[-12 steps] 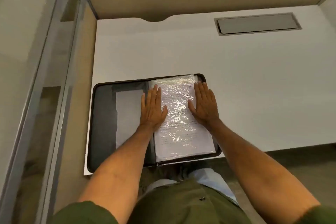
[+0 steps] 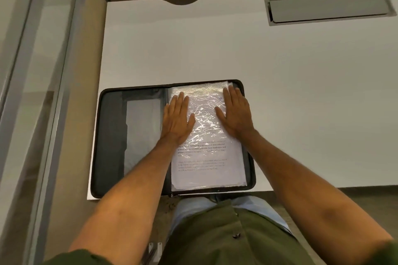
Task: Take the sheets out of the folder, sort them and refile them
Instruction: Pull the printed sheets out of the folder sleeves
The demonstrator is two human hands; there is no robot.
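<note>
A black zip folder [image 2: 112,146] lies open at the near left corner of the white desk. Its right half holds a stack of printed sheets in crinkled clear plastic sleeves [image 2: 204,157]. My left hand [image 2: 177,117] lies flat on the left side of the top sleeve, fingers straight. My right hand [image 2: 235,113] lies flat on the right side, fingers pointing away from me. The folder's left half shows dark pockets with nothing on them.
The white desk [image 2: 301,92] stretches to the right and back. A grey cable hatch [image 2: 327,7] is set in its far right. A glass partition with a metal frame [image 2: 49,92] runs along the left. The folder's near edge hangs at the desk's front edge.
Both hands have slid a little apart and further up the top sleeve, still pressing flat on it. The view has tilted slightly.
</note>
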